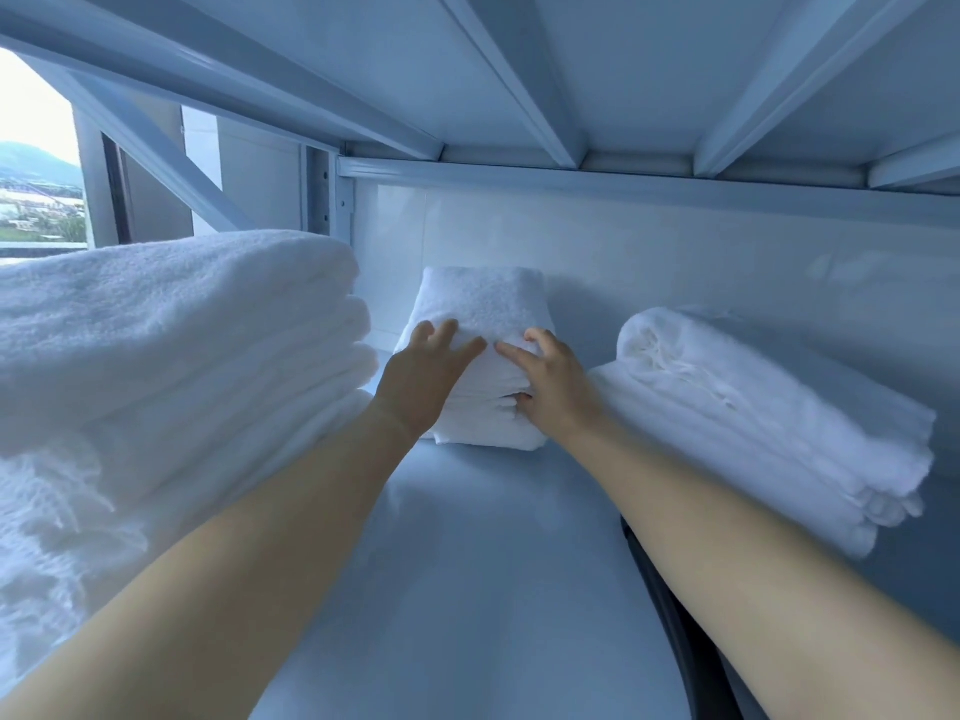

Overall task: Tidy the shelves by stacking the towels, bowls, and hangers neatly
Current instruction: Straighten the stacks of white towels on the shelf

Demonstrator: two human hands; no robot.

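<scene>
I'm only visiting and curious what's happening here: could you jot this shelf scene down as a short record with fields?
place: shelf, white, beneath another one
middle towel stack: small, folded, at the back
left hand: fingers spread on the middle stack's top
right hand: fingers over its top, thumb against the front folds
left towel pile: tall, folded
right towel pile: lower, folded
window: far left

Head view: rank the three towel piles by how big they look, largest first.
1. left towel pile, though it is nearest the camera.
2. right towel pile.
3. middle towel pile, farthest back, so its true size is unsure.
</scene>
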